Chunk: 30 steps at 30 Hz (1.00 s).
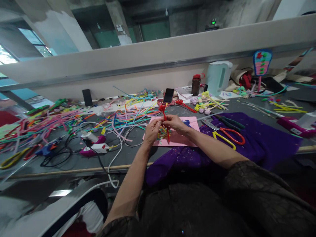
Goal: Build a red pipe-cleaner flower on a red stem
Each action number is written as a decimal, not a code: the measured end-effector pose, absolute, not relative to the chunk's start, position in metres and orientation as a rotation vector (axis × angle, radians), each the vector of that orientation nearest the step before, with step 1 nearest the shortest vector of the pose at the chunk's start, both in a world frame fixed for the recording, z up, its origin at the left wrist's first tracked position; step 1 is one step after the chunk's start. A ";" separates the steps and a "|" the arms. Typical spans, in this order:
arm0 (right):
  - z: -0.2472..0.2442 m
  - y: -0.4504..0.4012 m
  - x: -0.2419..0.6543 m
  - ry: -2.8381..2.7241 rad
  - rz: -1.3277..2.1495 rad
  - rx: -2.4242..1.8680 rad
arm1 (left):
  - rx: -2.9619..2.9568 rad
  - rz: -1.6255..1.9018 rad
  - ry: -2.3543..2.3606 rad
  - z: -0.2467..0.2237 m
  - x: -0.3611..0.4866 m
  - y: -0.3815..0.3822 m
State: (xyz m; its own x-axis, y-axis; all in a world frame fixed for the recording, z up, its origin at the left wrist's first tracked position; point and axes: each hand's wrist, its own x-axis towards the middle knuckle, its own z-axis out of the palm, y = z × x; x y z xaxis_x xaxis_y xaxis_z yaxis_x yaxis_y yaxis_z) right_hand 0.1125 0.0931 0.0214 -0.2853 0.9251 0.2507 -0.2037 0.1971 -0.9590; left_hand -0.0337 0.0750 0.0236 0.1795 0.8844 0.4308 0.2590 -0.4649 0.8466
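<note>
Dim, even indoor light; daylight from windows point(32, 41) upper left; strong wide-angle bending at edges.

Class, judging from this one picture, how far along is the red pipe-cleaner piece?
Done: the red pipe cleaner already has a looped shape at its top. In hand: the left hand and right hand pinch its middle over the pink sheet. Left: its lower stem hangs straight and unshaped.

Upright red pipe-cleaner flower point(164, 116)
</note>
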 end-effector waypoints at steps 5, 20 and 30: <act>0.020 0.093 0.116 -1.420 1.334 -0.783 | 1.850 1.302 1.056 0.024 -0.035 0.076; 0.025 0.078 0.124 -1.495 1.338 -0.877 | 1.560 1.573 1.241 0.030 -0.051 0.078; 0.027 0.069 0.125 -1.689 1.374 -0.776 | 1.340 1.207 0.770 0.041 -0.051 0.064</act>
